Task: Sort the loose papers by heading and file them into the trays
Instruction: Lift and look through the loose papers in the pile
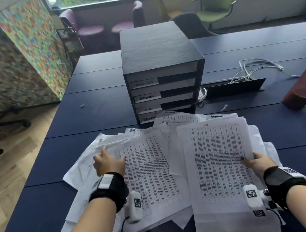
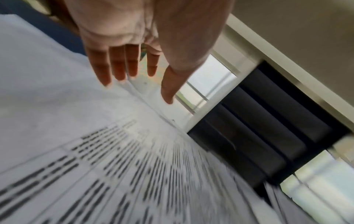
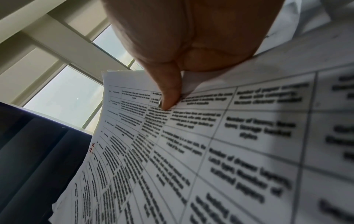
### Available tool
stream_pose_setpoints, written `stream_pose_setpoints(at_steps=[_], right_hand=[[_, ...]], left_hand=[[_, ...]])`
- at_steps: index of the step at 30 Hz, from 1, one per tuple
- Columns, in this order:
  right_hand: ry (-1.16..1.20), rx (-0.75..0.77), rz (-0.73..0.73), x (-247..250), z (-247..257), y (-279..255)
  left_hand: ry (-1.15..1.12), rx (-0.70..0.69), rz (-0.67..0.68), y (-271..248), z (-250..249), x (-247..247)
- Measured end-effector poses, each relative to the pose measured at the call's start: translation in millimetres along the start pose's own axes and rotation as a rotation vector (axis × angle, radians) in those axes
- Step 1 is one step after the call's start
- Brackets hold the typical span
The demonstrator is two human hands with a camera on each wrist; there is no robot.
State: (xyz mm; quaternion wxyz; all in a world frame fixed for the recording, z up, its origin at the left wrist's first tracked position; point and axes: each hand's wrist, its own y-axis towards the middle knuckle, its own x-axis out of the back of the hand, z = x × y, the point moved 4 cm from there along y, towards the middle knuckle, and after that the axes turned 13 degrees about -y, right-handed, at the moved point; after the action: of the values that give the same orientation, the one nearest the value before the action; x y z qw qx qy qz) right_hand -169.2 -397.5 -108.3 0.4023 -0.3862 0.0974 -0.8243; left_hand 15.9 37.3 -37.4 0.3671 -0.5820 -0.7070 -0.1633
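A loose heap of printed papers point(image 1: 149, 165) lies spread on the dark blue table point(image 1: 95, 110) in front of a black tray unit point(image 1: 160, 71) with labelled drawers, one reading ADMIN point(image 1: 147, 97). My right hand point(image 1: 255, 161) pinches the right edge of a sheet headed HR point(image 1: 217, 162), thumb on top point(image 3: 168, 97), and holds it slightly lifted. My left hand point(image 1: 108, 162) hovers over the left side of the heap with fingers point(image 2: 118, 63) straight and spread, holding nothing. The left wrist view is blurred.
A reddish bottle point(image 1: 305, 84) stands at the right table edge. White cables point(image 1: 256, 67) and a black cable flap point(image 1: 236, 87) lie behind the trays on the right. Chairs point(image 1: 216, 3) stand beyond the table by the window. A small scrap point(image 1: 224, 107) lies near the trays.
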Motion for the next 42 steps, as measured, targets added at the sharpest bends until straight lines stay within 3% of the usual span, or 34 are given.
stream_pose_setpoints(at_steps=[2, 4, 8, 16, 19, 23, 27, 32, 34, 36, 39, 42], right_hand=[[-0.004, 0.003, 0.005, -1, -4, 3], [-0.011, 0.013, 0.002, 0, -5, 2], [-0.009, 0.038, 0.006, 0, -3, -2], [0.001, 0.047, 0.043, -8, -10, -11], [0.025, 0.045, 0.030, -5, -11, -11], [0.044, 0.036, -0.029, 5, -11, -6], [-0.030, 0.035, -0.060, 10, -10, -1], [-0.079, 0.028, -0.044, 6, -4, 0], [-0.128, 0.000, -0.022, 3, -8, 10], [-0.177, -0.030, -0.007, 0, -12, 20], [-0.281, -0.048, 0.002, -3, -10, 28], [-0.328, -0.046, 0.003, -4, -4, 28]], left_hand=[[0.154, -0.173, 0.024, -16, -15, -11], [0.162, -0.266, 0.148, -33, -25, -33], [-0.016, -0.140, 0.472, -67, -34, -77], [-0.277, 0.109, 0.620, -100, -35, -118], [-0.334, 0.054, 0.596, -101, -42, -117], [-0.382, -0.061, 0.425, -82, -56, -94], [-0.685, -0.104, 0.262, -50, -74, -49], [-0.992, -0.388, 0.164, -33, -113, 22], [-1.116, -0.457, 0.182, -35, -121, 42], [-1.087, -0.539, 0.228, -44, -125, 54], [-0.907, -0.586, 0.430, -66, -120, 48], [-0.563, -0.487, 0.597, -76, -91, 18]])
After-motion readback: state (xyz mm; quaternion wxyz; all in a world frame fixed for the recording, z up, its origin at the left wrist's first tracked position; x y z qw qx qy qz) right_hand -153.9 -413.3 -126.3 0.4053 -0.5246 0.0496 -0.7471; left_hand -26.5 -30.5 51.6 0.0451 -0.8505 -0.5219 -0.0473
